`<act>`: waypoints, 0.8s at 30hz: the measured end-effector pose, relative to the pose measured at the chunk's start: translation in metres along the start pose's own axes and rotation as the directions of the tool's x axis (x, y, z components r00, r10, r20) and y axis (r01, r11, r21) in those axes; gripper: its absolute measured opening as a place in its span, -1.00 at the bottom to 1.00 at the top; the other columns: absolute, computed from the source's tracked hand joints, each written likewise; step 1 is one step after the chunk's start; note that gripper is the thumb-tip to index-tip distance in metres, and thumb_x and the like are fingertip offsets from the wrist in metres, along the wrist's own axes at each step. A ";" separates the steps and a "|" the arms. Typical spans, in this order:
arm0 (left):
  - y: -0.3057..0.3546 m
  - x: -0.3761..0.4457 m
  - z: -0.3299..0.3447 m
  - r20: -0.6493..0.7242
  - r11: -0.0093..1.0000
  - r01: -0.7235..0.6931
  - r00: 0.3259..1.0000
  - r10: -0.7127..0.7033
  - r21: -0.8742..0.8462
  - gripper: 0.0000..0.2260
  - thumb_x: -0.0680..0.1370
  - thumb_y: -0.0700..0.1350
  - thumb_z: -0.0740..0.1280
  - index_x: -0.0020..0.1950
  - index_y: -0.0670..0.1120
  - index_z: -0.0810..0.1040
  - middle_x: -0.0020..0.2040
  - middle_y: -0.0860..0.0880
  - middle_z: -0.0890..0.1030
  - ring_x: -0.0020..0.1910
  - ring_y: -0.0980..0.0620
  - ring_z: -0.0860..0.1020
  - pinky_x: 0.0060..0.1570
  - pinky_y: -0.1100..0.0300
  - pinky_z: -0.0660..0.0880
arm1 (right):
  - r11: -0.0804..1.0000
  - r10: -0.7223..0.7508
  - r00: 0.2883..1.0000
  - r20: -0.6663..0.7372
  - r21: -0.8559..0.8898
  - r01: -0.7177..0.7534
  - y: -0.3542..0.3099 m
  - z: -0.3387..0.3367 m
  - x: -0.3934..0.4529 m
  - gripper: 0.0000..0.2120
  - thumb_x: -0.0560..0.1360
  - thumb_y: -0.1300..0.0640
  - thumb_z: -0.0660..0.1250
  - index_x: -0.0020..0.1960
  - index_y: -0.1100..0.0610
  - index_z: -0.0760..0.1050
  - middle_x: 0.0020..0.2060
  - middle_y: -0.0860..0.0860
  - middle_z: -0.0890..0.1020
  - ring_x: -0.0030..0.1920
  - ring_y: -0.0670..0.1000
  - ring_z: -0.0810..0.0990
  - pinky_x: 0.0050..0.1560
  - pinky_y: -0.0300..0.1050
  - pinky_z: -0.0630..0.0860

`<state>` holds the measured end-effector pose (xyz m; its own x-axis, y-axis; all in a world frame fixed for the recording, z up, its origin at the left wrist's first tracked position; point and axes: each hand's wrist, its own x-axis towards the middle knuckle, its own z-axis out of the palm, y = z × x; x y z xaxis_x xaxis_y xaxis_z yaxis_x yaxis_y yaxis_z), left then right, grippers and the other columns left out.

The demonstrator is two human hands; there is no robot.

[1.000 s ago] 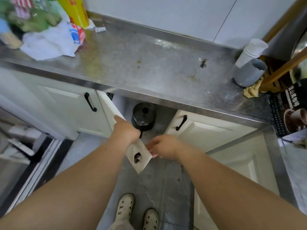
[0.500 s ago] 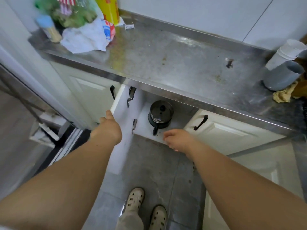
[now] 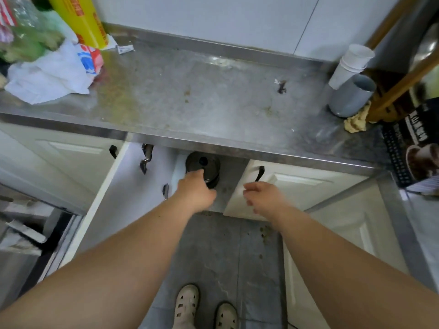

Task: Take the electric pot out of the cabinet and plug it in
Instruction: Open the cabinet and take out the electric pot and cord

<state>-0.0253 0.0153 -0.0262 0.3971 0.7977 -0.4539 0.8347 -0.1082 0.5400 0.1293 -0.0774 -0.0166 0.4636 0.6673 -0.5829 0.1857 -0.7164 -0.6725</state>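
A black electric pot [image 3: 207,161] with a dark lid stands on the cabinet floor just under the steel countertop [image 3: 202,96]. The left cabinet door [image 3: 133,186] is swung wide open. My left hand [image 3: 195,191] is inside the opening at the pot's front, thumb on the lid's edge and fingers curled over where the handle is, which it hides. To the right, my right hand [image 3: 263,195] hovers in front of the closed right door [image 3: 301,186], fingers loosely apart and holding nothing. No cord or socket is visible.
On the counter's left lie a white plastic bag [image 3: 47,77] and a yellow box [image 3: 78,17]. At its right stand stacked white cups [image 3: 349,65], a grey cup [image 3: 351,96], wooden poles and a coffee box [image 3: 413,143]. My feet are on the grey tile floor.
The left door has gone from part open to wide open. My left hand has left the door and moved right onto the pot's front. My right hand has drifted right, away from the pot.
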 end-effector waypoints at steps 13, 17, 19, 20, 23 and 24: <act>0.092 0.081 0.072 0.275 0.937 0.113 0.961 -0.019 -0.330 -0.22 0.41 -0.06 0.31 0.51 0.05 -0.08 -0.18 0.09 0.39 -0.32 0.12 0.30 -0.32 0.22 0.28 | 0.842 0.195 0.962 -0.192 0.536 -0.064 0.037 -0.058 -0.004 -0.68 0.51 0.16 0.25 0.27 0.07 0.42 -0.14 -0.02 0.57 -0.15 -0.04 0.56 -0.20 -0.18 0.52; 0.083 0.084 0.073 0.217 0.983 -0.005 0.975 0.046 -0.185 -0.43 0.49 0.05 0.25 0.45 -0.03 0.18 0.23 -0.08 0.50 -0.08 -0.03 0.44 -0.10 0.16 0.33 | 0.812 0.264 0.933 -0.245 0.579 -0.078 0.056 -0.059 -0.008 -0.75 0.51 0.17 0.25 0.18 0.06 0.46 -0.15 -0.01 0.58 -0.17 -0.02 0.55 -0.18 -0.13 0.53; 0.078 0.080 0.069 0.230 0.993 -0.095 0.967 0.110 -0.077 -0.49 0.49 0.13 0.24 0.37 -0.07 0.33 0.27 -0.10 0.50 0.08 -0.07 0.48 -0.02 0.14 0.36 | 0.848 0.267 0.917 -0.297 0.525 -0.077 0.060 -0.058 -0.012 -0.72 0.50 0.16 0.23 0.21 0.11 0.47 -0.02 0.03 0.60 -0.06 0.05 0.57 0.00 -0.01 0.57; 0.077 0.076 0.067 0.255 0.991 -0.133 0.957 0.136 -0.030 -0.50 0.47 0.17 0.23 0.33 -0.06 0.39 0.24 -0.09 0.52 0.11 -0.08 0.49 0.02 0.13 0.40 | 0.872 0.255 0.913 -0.318 0.483 -0.076 0.059 -0.058 -0.015 -0.68 0.50 0.15 0.22 0.24 0.09 0.46 0.04 0.02 0.59 -0.03 0.06 0.58 0.01 0.00 0.57; 0.079 0.053 0.064 0.366 0.961 -0.253 0.909 0.197 0.110 -0.59 0.45 0.22 0.23 0.14 -0.03 0.49 0.07 -0.06 0.59 -0.04 -0.04 0.54 -0.09 0.11 0.47 | 0.962 0.158 0.927 -0.341 0.263 -0.067 0.055 -0.058 -0.024 -0.63 0.49 0.11 0.18 0.29 -0.06 0.38 0.04 -0.06 0.55 -0.27 -0.07 0.54 -0.40 -0.25 0.43; 0.080 0.043 0.066 0.405 0.944 -0.291 0.890 0.209 0.153 -0.61 0.46 0.21 0.23 0.11 -0.04 0.50 0.04 -0.06 0.59 -0.06 -0.04 0.54 -0.14 0.13 0.45 | 0.984 0.090 0.932 -0.351 0.173 -0.030 0.054 -0.057 -0.028 -0.61 0.49 0.12 0.18 0.30 -0.09 0.36 0.08 -0.05 0.54 -0.29 -0.10 0.51 -0.41 -0.27 0.40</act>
<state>0.0840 0.0018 -0.0492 0.6826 0.4468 -0.5783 0.7307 -0.4254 0.5339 0.1760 -0.1467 -0.0108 0.7531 0.4858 -0.4437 0.0188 -0.6899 -0.7236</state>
